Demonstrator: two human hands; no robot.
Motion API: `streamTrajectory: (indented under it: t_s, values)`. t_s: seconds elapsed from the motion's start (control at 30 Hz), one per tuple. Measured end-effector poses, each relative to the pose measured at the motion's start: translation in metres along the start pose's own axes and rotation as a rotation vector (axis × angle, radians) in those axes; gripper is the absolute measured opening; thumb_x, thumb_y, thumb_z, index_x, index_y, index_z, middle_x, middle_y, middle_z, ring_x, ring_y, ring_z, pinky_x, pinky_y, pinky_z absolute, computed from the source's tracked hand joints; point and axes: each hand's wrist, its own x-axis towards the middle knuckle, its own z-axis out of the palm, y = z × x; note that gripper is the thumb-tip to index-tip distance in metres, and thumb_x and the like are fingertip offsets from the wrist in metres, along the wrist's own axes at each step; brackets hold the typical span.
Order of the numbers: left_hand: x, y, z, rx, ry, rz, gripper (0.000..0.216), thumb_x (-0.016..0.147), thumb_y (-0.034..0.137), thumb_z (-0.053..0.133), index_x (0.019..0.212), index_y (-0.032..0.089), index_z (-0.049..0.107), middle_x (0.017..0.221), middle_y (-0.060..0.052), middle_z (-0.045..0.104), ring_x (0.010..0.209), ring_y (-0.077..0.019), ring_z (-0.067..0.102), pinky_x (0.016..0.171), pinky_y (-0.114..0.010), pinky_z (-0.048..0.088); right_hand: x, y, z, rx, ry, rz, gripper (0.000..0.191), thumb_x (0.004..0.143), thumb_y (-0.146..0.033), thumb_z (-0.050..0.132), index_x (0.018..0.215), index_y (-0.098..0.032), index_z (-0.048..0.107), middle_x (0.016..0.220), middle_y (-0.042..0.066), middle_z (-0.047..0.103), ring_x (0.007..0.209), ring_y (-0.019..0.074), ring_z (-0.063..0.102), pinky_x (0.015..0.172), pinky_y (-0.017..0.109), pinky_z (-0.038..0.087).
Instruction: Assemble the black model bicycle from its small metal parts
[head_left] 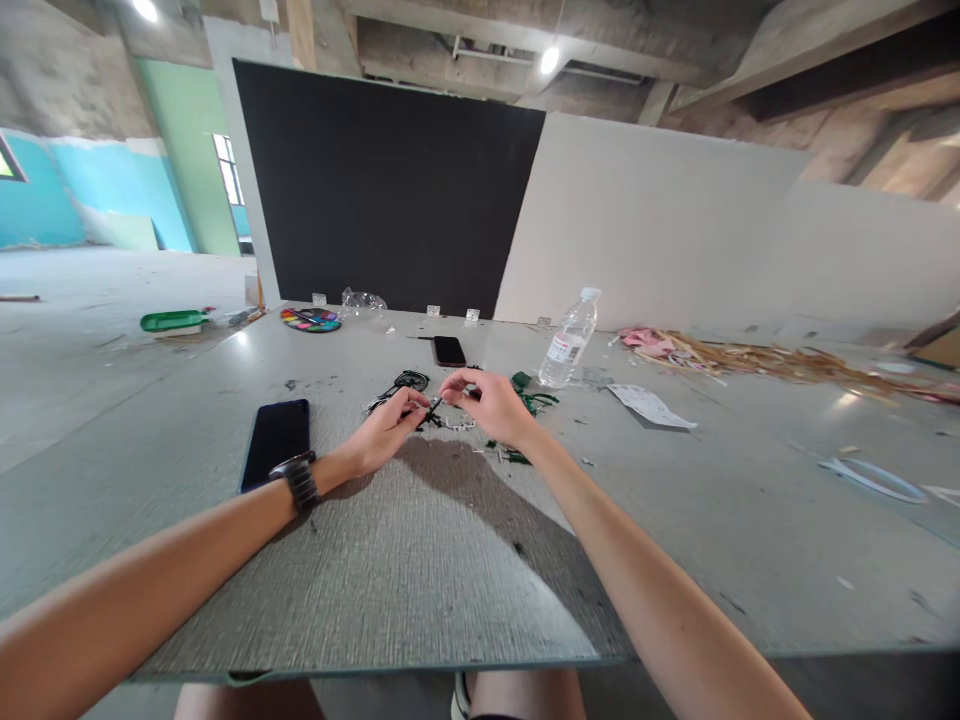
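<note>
My left hand [390, 428], with a dark watch [300, 480] on its wrist, pinches a small thin black piece [433, 408] between thumb and fingertips. Close to the piece's upper end, my right hand [491, 405] has its thumb and fingers curled together in a pinch. What lies between those right fingertips is too small to make out. Beneath and behind the hands are a coil of black parts [411, 381] and small white pieces [459, 424]. Green parts [536, 400] lie beyond my right hand, and more small green pieces [516, 456] lie below it.
A large phone [276, 440] rests by my left wrist, and a smaller phone [449, 351] lies ahead. Behind stand a paint palette [310, 319] and crumpled clear plastic [363, 302]. On the right are a water bottle [570, 340], a paper sheet [651, 405] and straw-like strips [765, 362].
</note>
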Motion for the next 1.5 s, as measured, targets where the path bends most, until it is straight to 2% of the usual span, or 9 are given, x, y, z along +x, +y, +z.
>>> streamTrajectory:
  t_s: [0.2,0.33,0.53,0.83,1.17,1.33,1.5]
  values:
    - [-0.002,0.000,0.001,-0.034,-0.010,-0.022,0.021,0.100,0.032,0.036,0.114,0.022,0.049,0.066,0.007,0.039,0.051,-0.0106,0.041,0.049,-0.022,0.035,0.002,0.015,-0.022,0.035,0.140,0.049,0.031,0.096,-0.049,0.052,0.091,-0.020,0.063,0.078,0.004,0.067,0.075,0.0181,0.063,0.069,0.031,0.046]
    - [-0.002,0.000,0.001,-0.017,0.013,-0.015,0.019,0.099,0.029,0.039,0.115,0.021,0.046,0.068,0.007,0.043,0.051,-0.0103,0.041,0.051,-0.023,0.035,0.002,0.015,-0.020,0.030,0.213,0.066,0.038,0.096,-0.056,0.050,0.088,-0.020,0.061,0.073,0.004,0.063,0.069,0.0166,0.059,0.063,0.029,0.044]
    - [-0.001,-0.002,0.001,-0.005,0.033,0.000,0.020,0.099,0.028,0.038,0.117,0.021,0.045,0.068,0.007,0.042,0.051,-0.0103,0.041,0.052,-0.023,0.033,0.001,0.002,0.001,-0.021,0.186,0.050,0.034,0.094,-0.052,0.055,0.087,-0.020,0.064,0.070,0.002,0.061,0.063,0.0147,0.054,0.060,0.027,0.040]
    - [-0.002,0.003,-0.001,0.034,0.023,0.021,0.025,0.101,0.032,0.035,0.112,0.020,0.054,0.061,0.007,0.037,0.050,-0.0112,0.039,0.052,-0.023,0.034,0.000,-0.001,0.011,-0.069,0.090,0.046,0.034,0.094,-0.051,0.055,0.083,-0.020,0.065,0.074,0.002,0.066,0.063,0.0139,0.053,0.061,0.027,0.039]
    - [-0.002,0.005,-0.001,0.069,0.039,0.030,0.026,0.100,0.030,0.036,0.115,0.020,0.055,0.060,0.007,0.041,0.048,-0.0116,0.041,0.052,-0.024,0.036,-0.002,0.000,0.015,-0.084,0.034,0.063,0.034,0.095,-0.050,0.053,0.085,-0.020,0.065,0.075,0.002,0.066,0.061,0.0132,0.053,0.060,0.026,0.038]
    - [-0.003,0.007,-0.001,0.092,0.063,0.014,0.026,0.100,0.030,0.036,0.111,0.019,0.056,0.064,0.004,0.049,0.050,-0.0119,0.044,0.054,-0.025,0.038,-0.001,0.000,0.014,-0.108,0.047,0.066,0.034,0.095,-0.049,0.054,0.082,-0.020,0.064,0.073,0.001,0.064,0.061,0.0131,0.051,0.061,0.026,0.036]
    - [-0.003,0.008,-0.001,0.120,0.070,0.016,0.025,0.101,0.029,0.035,0.110,0.019,0.056,0.063,0.005,0.048,0.051,-0.0122,0.045,0.053,-0.024,0.038,-0.001,0.000,0.010,-0.131,0.055,0.063,0.034,0.094,-0.049,0.055,0.081,-0.020,0.066,0.073,0.001,0.066,0.060,0.0133,0.050,0.060,0.027,0.036]
